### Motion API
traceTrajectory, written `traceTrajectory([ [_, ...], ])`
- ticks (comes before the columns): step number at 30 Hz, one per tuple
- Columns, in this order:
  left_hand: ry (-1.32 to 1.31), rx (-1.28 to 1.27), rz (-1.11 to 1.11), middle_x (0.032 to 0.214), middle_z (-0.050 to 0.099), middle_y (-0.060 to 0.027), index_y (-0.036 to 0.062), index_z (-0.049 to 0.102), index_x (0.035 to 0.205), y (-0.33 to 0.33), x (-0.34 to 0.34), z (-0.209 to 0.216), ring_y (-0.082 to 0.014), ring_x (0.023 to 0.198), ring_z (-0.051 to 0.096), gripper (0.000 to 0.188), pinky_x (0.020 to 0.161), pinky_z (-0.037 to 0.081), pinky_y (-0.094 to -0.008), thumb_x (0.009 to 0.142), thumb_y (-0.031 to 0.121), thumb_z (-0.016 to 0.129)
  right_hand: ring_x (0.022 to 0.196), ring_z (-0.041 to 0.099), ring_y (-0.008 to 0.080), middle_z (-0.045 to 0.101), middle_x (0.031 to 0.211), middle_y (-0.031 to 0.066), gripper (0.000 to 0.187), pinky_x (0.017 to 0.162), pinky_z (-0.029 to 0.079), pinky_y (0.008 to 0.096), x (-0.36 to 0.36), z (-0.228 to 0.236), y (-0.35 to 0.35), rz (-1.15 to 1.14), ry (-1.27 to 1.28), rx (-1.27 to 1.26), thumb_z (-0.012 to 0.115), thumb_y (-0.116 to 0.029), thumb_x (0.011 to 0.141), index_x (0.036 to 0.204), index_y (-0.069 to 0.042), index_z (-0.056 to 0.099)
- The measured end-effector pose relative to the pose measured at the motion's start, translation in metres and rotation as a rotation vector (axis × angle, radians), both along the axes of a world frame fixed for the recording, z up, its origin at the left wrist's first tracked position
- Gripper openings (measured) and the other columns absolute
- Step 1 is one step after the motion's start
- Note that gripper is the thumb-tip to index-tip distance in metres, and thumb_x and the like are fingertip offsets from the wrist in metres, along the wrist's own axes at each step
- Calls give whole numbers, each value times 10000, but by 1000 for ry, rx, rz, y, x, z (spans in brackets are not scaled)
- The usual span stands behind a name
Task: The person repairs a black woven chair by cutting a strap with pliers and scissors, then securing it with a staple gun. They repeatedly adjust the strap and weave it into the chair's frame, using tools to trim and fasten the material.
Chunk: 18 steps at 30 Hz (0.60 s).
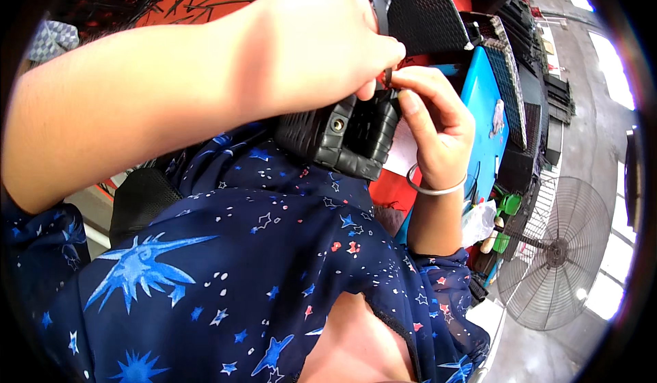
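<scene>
A black woven piece of wicker work [349, 157], with a wrapped rim around an open hollow and a small brass-coloured round insert, rests against my front. A flat black strip [381, 20] runs from its upper edge up past the top of the view. My left hand [328, 41] reaches across from the left, its fingers closed on the strip just above the rim. Beside it, my right hand [438, 120], with a silver bangle at the wrist, pinches at the strip's lower part by the rim corner. The exact fingertip contact is partly hidden.
Loose black strip pieces [198, 3] lie scattered on a red surface at the far left. Black woven panels [424, 14] stand beyond my hands. To the right are a blue board [482, 102], a clear plastic bag [478, 222] and a large caged fan [556, 253].
</scene>
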<state>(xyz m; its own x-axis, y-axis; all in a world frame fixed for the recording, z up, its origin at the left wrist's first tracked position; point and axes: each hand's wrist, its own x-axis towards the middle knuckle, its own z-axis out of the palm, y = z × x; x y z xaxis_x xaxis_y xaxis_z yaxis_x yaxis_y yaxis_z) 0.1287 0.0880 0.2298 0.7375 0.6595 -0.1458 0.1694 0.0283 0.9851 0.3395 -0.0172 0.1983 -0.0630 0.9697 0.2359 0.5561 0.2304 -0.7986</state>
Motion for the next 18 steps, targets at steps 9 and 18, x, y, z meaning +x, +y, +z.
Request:
traceTrajectory([
  [9,191,-224,33,560,599,-79,-26,675,714,-6,-5,11,-122,476,544,419,498,446,-301,1004,255,566,940,643,174,689,1008,94,175,868,491,286,-1,-8,8,39,109,-125,742,-10,844,1013,23,712],
  [18,-176,-169,-242,826,689,-78,-46,672,1091,14,-9,-32,-113,666,645,281,641,557,-252,984,210,622,926,590,108,654,948,21,107,880,443,261,12,6,32,207,322,-514,672,-95,942,937,12,680],
])
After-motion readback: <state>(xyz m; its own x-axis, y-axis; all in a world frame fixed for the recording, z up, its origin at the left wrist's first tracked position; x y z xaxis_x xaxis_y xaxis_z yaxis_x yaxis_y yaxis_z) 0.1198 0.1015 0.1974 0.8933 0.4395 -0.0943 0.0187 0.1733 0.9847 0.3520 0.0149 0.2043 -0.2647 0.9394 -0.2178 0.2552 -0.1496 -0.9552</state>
